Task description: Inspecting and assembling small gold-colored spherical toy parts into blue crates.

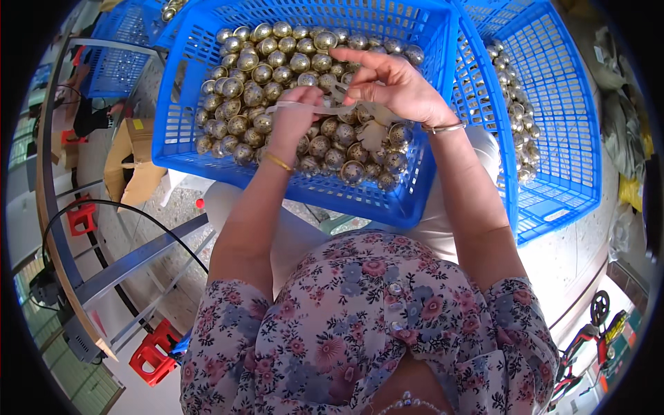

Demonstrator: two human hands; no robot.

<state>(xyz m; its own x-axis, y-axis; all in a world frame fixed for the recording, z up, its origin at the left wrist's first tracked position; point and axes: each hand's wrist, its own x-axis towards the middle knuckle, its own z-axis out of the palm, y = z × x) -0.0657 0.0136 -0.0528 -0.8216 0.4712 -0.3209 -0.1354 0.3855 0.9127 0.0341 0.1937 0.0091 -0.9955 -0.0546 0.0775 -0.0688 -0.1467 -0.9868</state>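
Observation:
A thin, pale, translucent strip (325,109) stretches between my hands above the basket of metallic balls. My left hand (296,114) has its fingers curled round one end of the strip. My right hand (395,84) has the index finger stretched out, while the thumb bends toward the other fingers where the strip loops up; the exact grip there is partly hidden. A ragged pale piece (374,133) hangs below my right hand over the balls. The round gold-and-silver balls (243,153), patterned with small dark marks, lie heaped in the blue plastic basket (290,194).
On the right, a second blue basket (553,104) holds more balls (515,111). An open cardboard box (131,155) stands left, beside a metal-framed table (131,263) with a black cable (138,207). Red stools (153,354) are at the lower left.

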